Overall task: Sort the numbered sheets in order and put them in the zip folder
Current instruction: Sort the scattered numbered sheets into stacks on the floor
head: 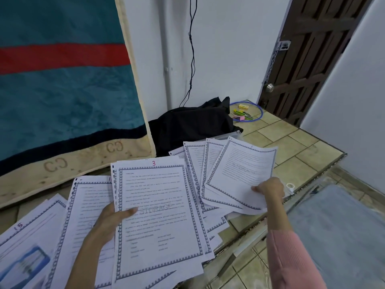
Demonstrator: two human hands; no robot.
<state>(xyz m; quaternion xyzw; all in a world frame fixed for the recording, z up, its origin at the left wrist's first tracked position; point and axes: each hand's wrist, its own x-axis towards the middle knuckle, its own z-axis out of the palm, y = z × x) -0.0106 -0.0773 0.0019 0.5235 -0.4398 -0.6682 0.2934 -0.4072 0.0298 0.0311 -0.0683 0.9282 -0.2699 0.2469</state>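
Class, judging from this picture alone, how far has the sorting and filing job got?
Early stage. Done: a small stack topped by sheet 3 sits in the left hand. In hand: the right hand pinches another sheet. Left: loose sheets like sheet 15 lie unsorted; no zip folder is identifiable.

- The left hand (112, 221) is seen low in the head view, reaching up from the bottom edge on a bare forearm.
- Its thumb is laid flat across the face of a white printed sheet with a blue patterned border and a pink "3" at its top (158, 215); the fingers are hidden beneath the paper, so the sheet is pinched at its left edge.
- The right hand (269, 189) is extended from a pink knitted sleeve (291, 259) at the lower right.
- Its fingers are curled round the lower right corner of a second white bordered sheet, tilted to the right (241, 174).
- The two hands are held well apart.
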